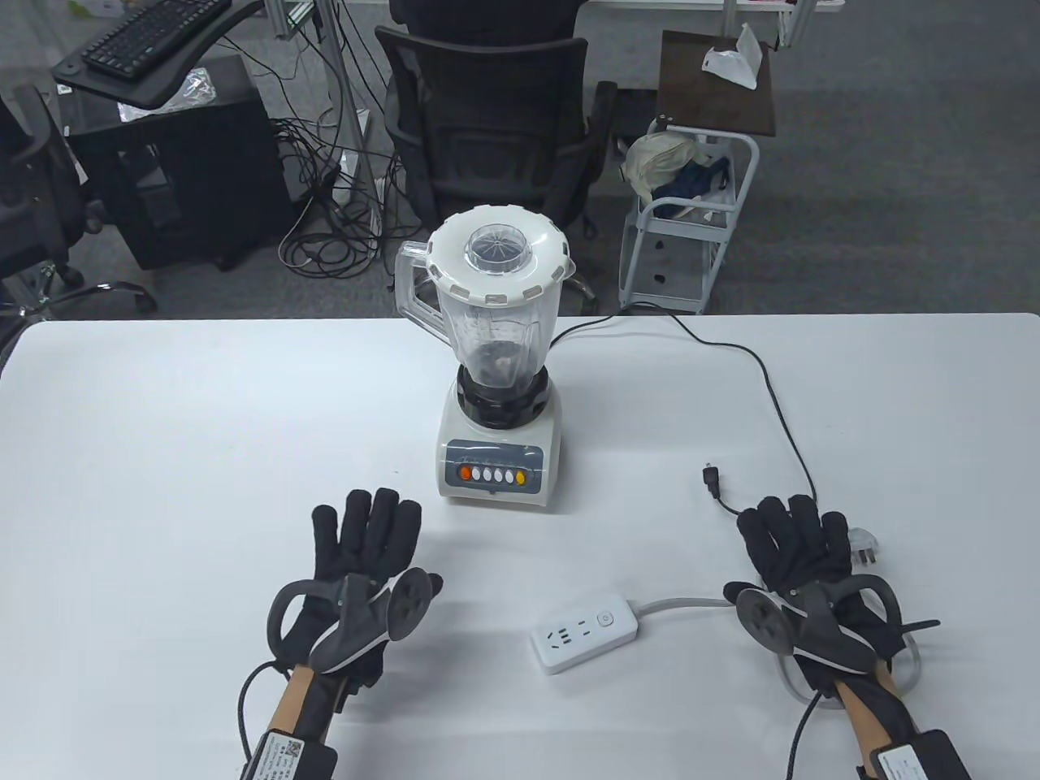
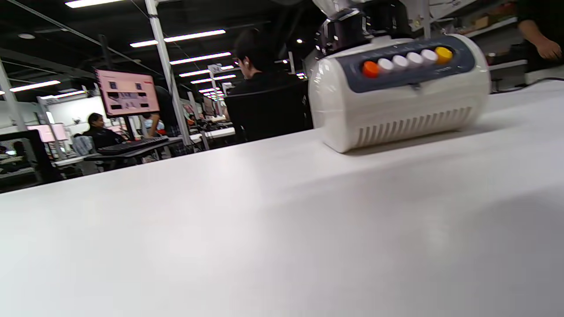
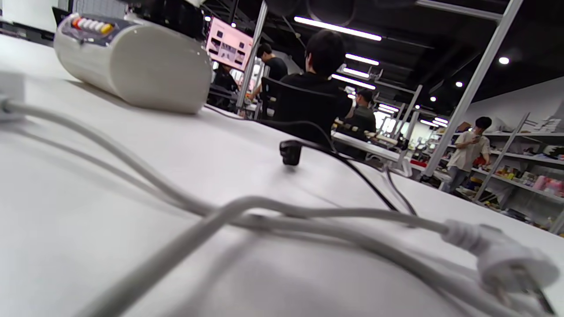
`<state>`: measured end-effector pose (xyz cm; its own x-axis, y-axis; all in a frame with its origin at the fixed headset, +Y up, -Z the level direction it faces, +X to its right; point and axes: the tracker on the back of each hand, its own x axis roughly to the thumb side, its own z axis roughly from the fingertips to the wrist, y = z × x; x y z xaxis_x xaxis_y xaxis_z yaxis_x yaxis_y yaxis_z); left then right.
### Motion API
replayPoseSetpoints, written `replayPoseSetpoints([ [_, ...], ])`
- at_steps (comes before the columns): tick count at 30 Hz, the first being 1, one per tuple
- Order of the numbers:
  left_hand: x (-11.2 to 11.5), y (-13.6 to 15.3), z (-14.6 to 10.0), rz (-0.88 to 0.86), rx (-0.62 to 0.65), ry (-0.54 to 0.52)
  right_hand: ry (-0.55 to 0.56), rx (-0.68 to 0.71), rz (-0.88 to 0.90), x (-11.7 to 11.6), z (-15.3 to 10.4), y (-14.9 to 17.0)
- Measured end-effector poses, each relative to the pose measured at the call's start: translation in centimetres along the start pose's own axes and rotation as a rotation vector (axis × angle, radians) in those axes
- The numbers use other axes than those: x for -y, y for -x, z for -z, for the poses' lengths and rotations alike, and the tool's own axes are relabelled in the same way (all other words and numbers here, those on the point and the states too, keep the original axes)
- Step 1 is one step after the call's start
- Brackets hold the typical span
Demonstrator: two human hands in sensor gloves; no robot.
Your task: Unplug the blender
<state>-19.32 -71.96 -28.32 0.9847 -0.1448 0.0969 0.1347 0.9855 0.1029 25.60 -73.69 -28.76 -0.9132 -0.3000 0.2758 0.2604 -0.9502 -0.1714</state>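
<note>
My left hand point(image 1: 357, 561) lies flat on the white table point(image 1: 162, 455), fingers spread, holding nothing. Blender point(image 1: 500, 357) stands mid-table just beyond it. Its black plug point(image 1: 713, 481) lies loose on the table, apart from the white power strip point(image 1: 587, 633). My right hand point(image 1: 800, 561) rests flat, fingers extended, grasping nothing, over the black cord point(image 1: 780, 406) and the strip's white cable point(image 1: 682, 604).

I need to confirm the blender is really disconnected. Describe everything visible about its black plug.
The black plug is small and dark, apparently moulded plastic, with prongs pointing toward the table's far edge. It lies loose on the white table, out of the white power strip, whose sockets show nothing inserted. Its thin black cord loops back to the blender. The right hand rests close by, not gripping the plug.
</note>
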Motion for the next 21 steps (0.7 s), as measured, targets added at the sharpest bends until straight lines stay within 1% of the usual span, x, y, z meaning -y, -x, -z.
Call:
replayPoseSetpoints([
  [2,-0.2,1.1,-0.1,-0.019,-0.035,-0.029,-0.055,-0.012,-0.019,-0.3,0.0,0.0],
  [4,-0.1,1.7,-0.2,-0.019,-0.053,-0.035,-0.084,-0.021,-0.038,-0.6,0.0,0.0],
  [8,0.5,2.4,-0.1,-0.001,-0.073,0.002,-0.116,-0.027,-0.062,-1.1,0.1,0.0],
  [12,1.0,2.4,0.1,0.023,-0.081,0.025,-0.112,-0.022,-0.069,-1.0,0.2,-0.2],
  [21,1.0,2.4,0.1,0.027,-0.085,0.030,-0.102,-0.018,-0.074,-1.2,0.3,-0.2],
])
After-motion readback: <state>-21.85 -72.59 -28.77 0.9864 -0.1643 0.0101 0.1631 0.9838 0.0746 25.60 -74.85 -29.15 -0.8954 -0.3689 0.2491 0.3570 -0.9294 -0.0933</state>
